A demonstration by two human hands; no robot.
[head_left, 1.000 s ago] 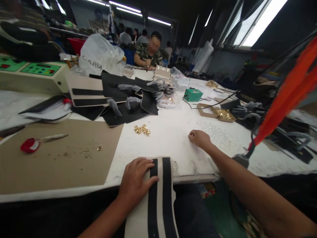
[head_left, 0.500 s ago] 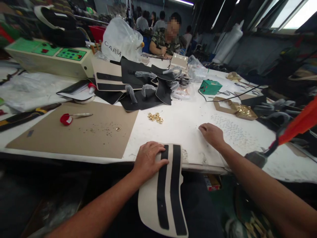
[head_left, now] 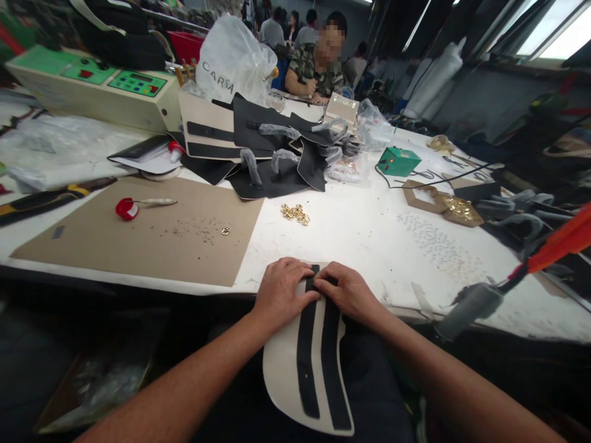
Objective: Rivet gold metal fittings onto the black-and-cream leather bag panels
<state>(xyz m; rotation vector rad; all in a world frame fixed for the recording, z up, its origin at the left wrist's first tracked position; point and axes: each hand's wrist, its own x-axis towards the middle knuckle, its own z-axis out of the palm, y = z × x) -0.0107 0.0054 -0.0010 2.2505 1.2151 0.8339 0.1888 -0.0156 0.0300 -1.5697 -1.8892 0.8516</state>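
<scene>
A beige panel (head_left: 282, 369) with two black strips lies over the table's front edge and hangs toward my lap. My left hand (head_left: 285, 289) grips its upper left side, the thumb and fingers on the left strip. Close beside it, my right hand (head_left: 346, 289) is closed in a pinch at the top of that strip; whatever is between its fingertips is too small to make out. Beyond my hands, a small pile of gold metal rings (head_left: 295, 214) rests on the white table (head_left: 351, 234).
A brown board (head_left: 184, 258) at left bears a red tape roll (head_left: 127, 209) and a thin tool. Black panels (head_left: 263, 184) are heaped behind. A green box (head_left: 399, 161) and an orange-wrapped tool (head_left: 566, 227) are at right. Another person sits across the table.
My right hand has come left from the bare tabletop to the upper end of the panel, beside my left hand. The view has shifted slightly.
</scene>
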